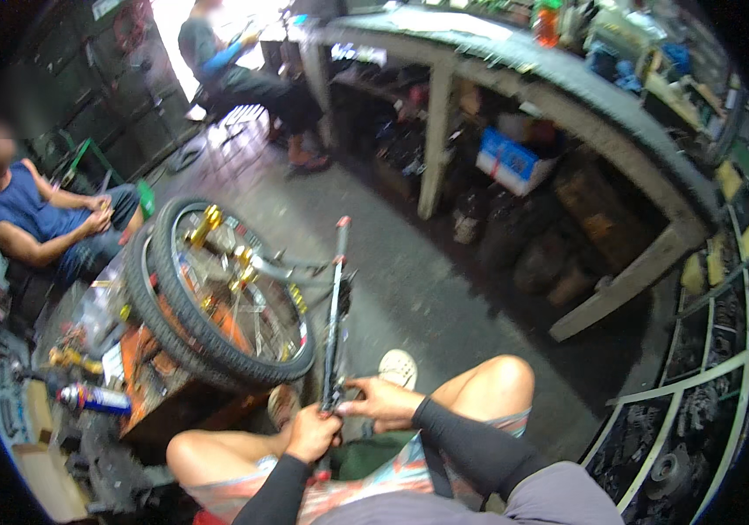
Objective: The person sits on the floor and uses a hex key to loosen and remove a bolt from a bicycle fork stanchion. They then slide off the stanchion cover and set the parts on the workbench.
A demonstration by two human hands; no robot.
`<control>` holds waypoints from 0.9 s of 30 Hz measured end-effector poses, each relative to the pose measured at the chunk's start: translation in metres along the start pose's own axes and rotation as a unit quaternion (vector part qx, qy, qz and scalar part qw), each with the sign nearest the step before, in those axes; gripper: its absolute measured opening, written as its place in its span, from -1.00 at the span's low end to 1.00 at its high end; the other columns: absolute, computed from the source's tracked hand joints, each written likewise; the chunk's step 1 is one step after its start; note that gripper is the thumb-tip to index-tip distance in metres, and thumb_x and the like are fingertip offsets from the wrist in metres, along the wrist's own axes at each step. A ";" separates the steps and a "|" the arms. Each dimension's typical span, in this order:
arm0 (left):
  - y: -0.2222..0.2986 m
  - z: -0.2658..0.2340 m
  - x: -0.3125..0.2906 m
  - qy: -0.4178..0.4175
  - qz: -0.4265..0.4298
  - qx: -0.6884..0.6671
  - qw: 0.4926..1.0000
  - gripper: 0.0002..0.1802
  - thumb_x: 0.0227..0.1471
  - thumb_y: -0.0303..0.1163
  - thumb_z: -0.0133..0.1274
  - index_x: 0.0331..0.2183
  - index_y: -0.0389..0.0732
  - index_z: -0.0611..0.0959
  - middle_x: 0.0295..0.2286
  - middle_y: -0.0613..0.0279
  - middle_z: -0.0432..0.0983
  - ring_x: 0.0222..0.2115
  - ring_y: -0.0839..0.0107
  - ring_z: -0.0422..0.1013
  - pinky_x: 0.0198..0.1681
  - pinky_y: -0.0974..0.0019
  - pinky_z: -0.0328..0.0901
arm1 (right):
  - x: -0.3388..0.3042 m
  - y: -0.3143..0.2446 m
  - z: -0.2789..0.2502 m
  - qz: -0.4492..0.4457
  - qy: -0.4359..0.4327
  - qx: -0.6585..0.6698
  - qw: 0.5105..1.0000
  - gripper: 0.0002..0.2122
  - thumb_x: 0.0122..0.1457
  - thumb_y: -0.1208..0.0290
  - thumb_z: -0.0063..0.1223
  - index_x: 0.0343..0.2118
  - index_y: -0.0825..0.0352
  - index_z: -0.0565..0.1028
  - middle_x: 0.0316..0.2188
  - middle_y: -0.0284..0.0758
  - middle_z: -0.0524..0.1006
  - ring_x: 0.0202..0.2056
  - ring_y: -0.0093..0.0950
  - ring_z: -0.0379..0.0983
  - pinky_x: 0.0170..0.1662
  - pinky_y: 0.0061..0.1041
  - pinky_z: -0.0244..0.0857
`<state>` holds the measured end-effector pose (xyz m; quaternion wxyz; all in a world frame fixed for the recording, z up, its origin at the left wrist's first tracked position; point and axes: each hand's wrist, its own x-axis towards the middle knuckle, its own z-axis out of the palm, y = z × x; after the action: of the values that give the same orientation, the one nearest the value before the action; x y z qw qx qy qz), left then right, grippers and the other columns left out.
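Observation:
A long dark handlebar with red ends runs away from my lap, beside two bicycle wheels. My left hand is wrapped round its near part. Close by on the right, my right hand has its fingers bent in at a small dark fitting on the bar; what exactly they pinch is too small to make out. A grey fork reaches from the wheels toward the bar, with gold hubs showing. Where the fork and bar meet is unclear.
Left of me, an orange box carries parts, with a blue-and-white spray can near it. A person in a blue top sits at left; another person sits at the back. A long workbench and a parts rack stand right.

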<state>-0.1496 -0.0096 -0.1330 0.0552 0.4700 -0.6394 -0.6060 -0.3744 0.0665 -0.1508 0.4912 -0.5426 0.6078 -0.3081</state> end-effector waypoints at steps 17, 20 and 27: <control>0.066 0.039 0.074 0.126 0.080 -0.102 0.983 -0.81 0.21 -0.45 0.26 -0.26 -0.35 0.60 -0.52 0.20 0.65 -0.55 0.42 0.59 -0.44 0.24 0.51 | -0.010 -0.020 0.008 0.031 0.061 0.003 0.998 -0.38 0.13 0.12 0.38 0.15 0.49 0.54 -0.29 0.10 0.72 -0.17 0.04 0.73 -0.10 -0.06 0.55; 0.049 0.039 0.109 0.130 0.104 -0.156 0.974 -0.77 0.23 -0.45 0.26 -0.21 -0.37 0.56 -0.48 0.12 0.67 -0.50 0.33 0.64 -0.38 0.19 0.56 | 0.008 -0.033 -0.006 0.126 0.026 0.053 0.990 -0.52 0.17 0.14 0.41 0.00 0.43 0.65 -0.25 0.13 0.72 -0.14 0.02 0.73 -0.01 -0.09 0.56; 0.088 0.020 0.182 0.101 0.013 -0.155 0.983 -0.80 0.18 -0.61 0.16 -0.15 -0.33 0.54 -0.42 0.21 0.59 -0.51 0.39 0.55 -0.40 0.24 0.54 | 0.078 0.010 -0.018 0.115 0.073 0.172 0.976 -0.58 0.16 0.18 0.34 -0.02 0.38 0.64 -0.25 -0.06 0.74 -0.20 -0.14 0.71 -0.06 -0.17 0.50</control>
<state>-0.3100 -0.1318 -0.1560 0.1997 0.5066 -0.5344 -0.6464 -0.3892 -0.0094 -0.1742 0.5638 -0.3524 0.6382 -0.3882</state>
